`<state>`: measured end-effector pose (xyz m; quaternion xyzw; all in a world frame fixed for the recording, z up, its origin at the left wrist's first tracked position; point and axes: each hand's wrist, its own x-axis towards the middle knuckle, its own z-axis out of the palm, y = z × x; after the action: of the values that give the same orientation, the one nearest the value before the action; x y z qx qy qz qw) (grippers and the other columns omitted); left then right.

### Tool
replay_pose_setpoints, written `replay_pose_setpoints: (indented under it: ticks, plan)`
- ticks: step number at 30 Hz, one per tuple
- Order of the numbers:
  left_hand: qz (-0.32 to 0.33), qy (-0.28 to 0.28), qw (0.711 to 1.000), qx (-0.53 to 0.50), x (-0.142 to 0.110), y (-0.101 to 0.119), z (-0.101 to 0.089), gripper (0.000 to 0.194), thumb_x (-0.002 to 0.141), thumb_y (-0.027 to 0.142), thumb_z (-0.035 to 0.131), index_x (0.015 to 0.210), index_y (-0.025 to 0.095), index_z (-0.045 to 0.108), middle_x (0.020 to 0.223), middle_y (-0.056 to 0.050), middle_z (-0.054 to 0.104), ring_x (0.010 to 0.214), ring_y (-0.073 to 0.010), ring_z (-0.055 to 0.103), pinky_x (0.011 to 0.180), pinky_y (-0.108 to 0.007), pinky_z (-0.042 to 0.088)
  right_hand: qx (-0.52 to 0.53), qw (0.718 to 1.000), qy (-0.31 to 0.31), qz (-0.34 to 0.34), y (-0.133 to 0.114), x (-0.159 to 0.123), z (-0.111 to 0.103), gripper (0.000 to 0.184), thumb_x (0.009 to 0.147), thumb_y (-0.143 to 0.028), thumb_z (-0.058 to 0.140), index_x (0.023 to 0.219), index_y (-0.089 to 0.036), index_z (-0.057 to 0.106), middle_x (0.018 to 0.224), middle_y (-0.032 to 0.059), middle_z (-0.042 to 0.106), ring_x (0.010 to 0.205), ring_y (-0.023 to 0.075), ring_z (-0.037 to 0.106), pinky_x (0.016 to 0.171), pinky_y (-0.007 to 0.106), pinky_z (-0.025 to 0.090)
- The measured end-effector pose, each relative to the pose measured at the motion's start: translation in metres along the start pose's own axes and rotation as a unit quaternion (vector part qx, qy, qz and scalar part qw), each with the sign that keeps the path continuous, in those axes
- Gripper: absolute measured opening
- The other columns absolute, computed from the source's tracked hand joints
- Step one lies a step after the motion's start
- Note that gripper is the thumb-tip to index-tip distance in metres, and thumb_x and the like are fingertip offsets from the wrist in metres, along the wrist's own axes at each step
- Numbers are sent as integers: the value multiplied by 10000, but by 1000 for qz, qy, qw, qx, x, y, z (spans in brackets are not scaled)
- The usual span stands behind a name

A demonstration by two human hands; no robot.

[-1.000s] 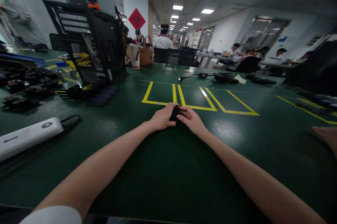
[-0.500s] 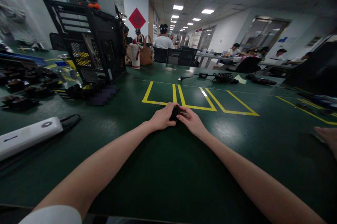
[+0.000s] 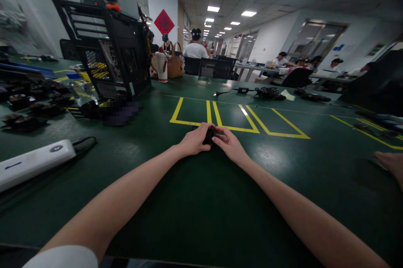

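Note:
A small black object [image 3: 208, 136] sits between my two hands, low over the green table [image 3: 201, 205]; its kind does not show. My left hand [image 3: 195, 139] is wrapped round its left side, thumb towards me. From the right, the thumb and fingertips of my right hand [image 3: 229, 144] press on its other side. Much of the object is hidden by the fingers. Just beyond my hands lie yellow tape outlines [image 3: 242, 128] on the tabletop.
At the left stand a black computer case [image 3: 126, 50], a paper cup [image 3: 162, 68] and a white device [image 3: 40, 163] with a cable. Black parts [image 3: 44, 108] lie far left. Coiled cables [image 3: 267, 93] rest at the back. Another person's hand [image 3: 390, 162] is at the right edge.
My right thumb and fingertips have shifted very slightly to the right on the black object. My left hand keeps its hold. The other person's hand has moved slightly left.

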<state>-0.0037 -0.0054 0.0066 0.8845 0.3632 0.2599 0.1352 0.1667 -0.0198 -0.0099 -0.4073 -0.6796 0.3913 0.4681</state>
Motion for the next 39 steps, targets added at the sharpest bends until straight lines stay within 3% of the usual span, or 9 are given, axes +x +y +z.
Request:
replay_pose_setpoints:
  ticks: [6, 12, 20, 25, 31, 39]
  plan:
    - [-4, -6, 1000, 1, 0, 1, -1, 611, 667, 260, 575, 1173, 233, 234, 1169, -70, 391, 965, -223, 507, 752, -356, 453, 12, 1000, -17, -3, -5, -3, 1, 314, 700, -269, 586, 987, -233, 465, 1067, 30, 508, 1021, 187, 525, 870, 378, 453]
    - [2, -4, 1000, -1, 0, 2, -1, 599, 681, 274, 564, 1174, 226, 226, 1177, -80, 386, 955, -222, 514, 748, -357, 451, -20, 999, 4, -36, -7, -5, 3, 200, 734, -255, 550, 925, -232, 498, 1011, 13, 513, 998, 165, 524, 893, 363, 435]
    - [-10, -10, 1000, 3, -1, 2, -2, 613, 680, 276, 571, 1181, 236, 219, 1174, -73, 388, 944, -223, 522, 732, -353, 456, 0, 1000, -13, 11, -7, -3, 0, 333, 721, -252, 561, 1038, -228, 461, 1106, 47, 490, 1019, 191, 521, 892, 393, 431]
    - [-2, -1, 1000, 4, 0, 1, 0, 608, 669, 265, 578, 1170, 229, 236, 1168, -75, 394, 955, -230, 515, 743, -360, 451, 51, 998, -22, -7, -7, -4, 1, 312, 687, -226, 605, 962, -233, 459, 1042, 18, 502, 1018, 171, 522, 884, 360, 443]
    - [1, -1, 1000, -2, -1, 0, -1, 604, 673, 266, 575, 1170, 229, 234, 1164, -72, 400, 954, -224, 515, 747, -358, 453, 23, 999, 4, -25, -6, -3, 1, 223, 702, -262, 590, 901, -223, 497, 984, 12, 523, 996, 171, 532, 894, 363, 433]
    - [-8, -11, 1000, -5, -1, 2, -2, 611, 678, 261, 571, 1178, 232, 221, 1170, -81, 391, 955, -227, 514, 747, -362, 446, 3, 1000, -15, 18, -7, -2, -1, 349, 705, -270, 575, 1036, -220, 476, 1097, 53, 506, 1026, 196, 519, 894, 395, 433]
